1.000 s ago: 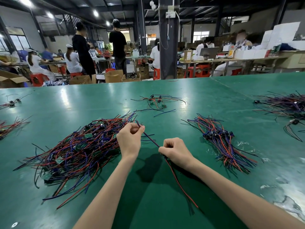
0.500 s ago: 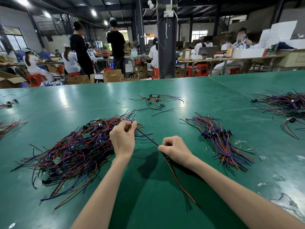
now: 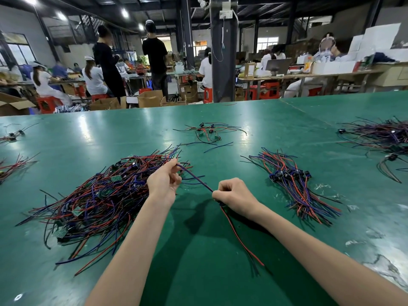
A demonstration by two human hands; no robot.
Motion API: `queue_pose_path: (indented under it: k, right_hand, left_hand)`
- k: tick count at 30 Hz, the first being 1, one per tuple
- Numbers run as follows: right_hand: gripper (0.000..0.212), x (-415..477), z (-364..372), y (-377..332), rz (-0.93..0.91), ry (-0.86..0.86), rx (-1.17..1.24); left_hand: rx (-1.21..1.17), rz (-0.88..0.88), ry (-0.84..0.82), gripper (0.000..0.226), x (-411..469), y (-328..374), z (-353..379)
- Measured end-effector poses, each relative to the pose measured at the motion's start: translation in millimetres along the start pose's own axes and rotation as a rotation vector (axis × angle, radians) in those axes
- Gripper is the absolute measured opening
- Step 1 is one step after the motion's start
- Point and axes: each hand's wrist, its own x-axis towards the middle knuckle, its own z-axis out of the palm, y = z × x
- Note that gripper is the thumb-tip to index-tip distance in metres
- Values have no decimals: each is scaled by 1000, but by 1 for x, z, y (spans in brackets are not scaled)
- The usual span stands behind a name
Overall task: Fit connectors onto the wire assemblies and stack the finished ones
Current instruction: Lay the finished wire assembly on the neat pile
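Held wire assembly (image 3: 196, 178): a red, blue and black bundle stretched taut between the two hands above the green table (image 3: 220, 283); its loose tail runs on from the right fist to the near right and lies on the table.
Left hand (image 3: 164, 184): raised at the far end of the bundle; fingers curled, thumb and fingertips pinching the wire ends.
Right hand (image 3: 234, 195): closed in a fist round the bundle further along; a small dark piece shows just under the fist, but I cannot tell whether it is the connector.
Long axis: far left to near right, from the left pinch through the right fist and out along the tail.
Finished stack (image 3: 295, 184): to the right of the right hand, near but apart; its black connectors bunch at the middle and its wires fan out to the near right, roughly parallel to the held bundle.
Nearer hand: the right; the left hand is well apart from the stack, with the right hand between.
Unworked pile (image 3: 99, 195): the big tangle on the left, just beside and behind the left hand.
Step in hand: probably seating or straightening before stacking; not yet laid down.
Next move calls for: a short carry to the right, keeping the same slant, so the bundle lands aligned on the stack.
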Motion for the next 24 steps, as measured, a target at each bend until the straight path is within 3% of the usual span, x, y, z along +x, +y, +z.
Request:
queue_pose_path:
  k: [4,12,17,21,24]
  right_hand:
    - [23,1,-1,3,4,-27,29]
    - [25,-1,-2,-1,39,-77,98]
    - [41,-3,-4,-3,72,-129,176]
    - [35,-6,-4,-10,144,-204,273]
    - [21,-8,-5,-14,170,-232,270]
  left_hand:
    - [-155,-170,-102,15,-1,1,0]
    - [-91,-110,-14,18,6,-4,-4]
    - [738,634,144,23,4,-13,-9]
    - [1003,1091,136,18,7,-17,-15]
    - [1109,1248,97,16,10,-19,-20]
